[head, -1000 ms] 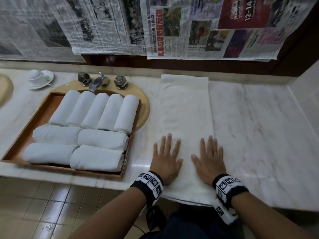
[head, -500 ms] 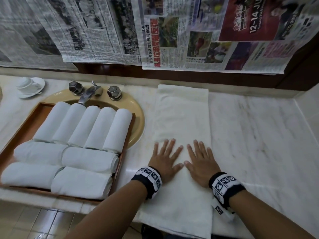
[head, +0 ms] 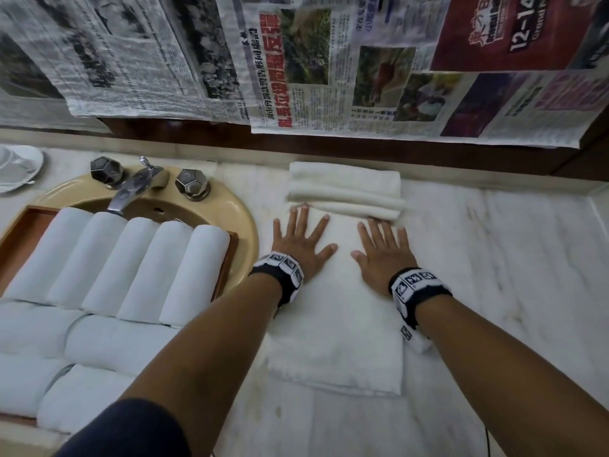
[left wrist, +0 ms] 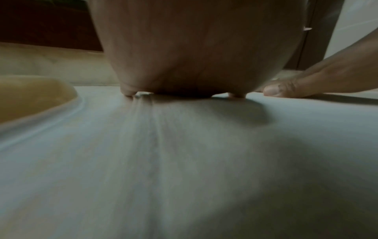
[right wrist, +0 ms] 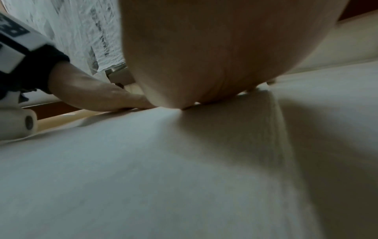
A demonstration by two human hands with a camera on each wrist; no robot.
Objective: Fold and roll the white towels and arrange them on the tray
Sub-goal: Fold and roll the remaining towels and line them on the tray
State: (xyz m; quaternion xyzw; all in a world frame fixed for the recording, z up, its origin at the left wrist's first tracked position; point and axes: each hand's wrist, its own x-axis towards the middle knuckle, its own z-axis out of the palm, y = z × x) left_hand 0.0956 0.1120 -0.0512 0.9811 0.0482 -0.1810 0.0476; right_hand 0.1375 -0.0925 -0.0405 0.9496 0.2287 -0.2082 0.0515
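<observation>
Towel: long folded white terry towel (head: 333, 324) is laid lengthwise on the pale marble counter (head: 494, 291), far end bunched in ridges | Hands: left hand (head: 301, 240) and right hand (head: 382, 250) are pressed flat, fingers spread, nothing gripped (judged to smooth the cloth) | Tray: brown wooden tray (head: 33, 222) is loaded with rolled white towels (head: 138, 265).
</observation>
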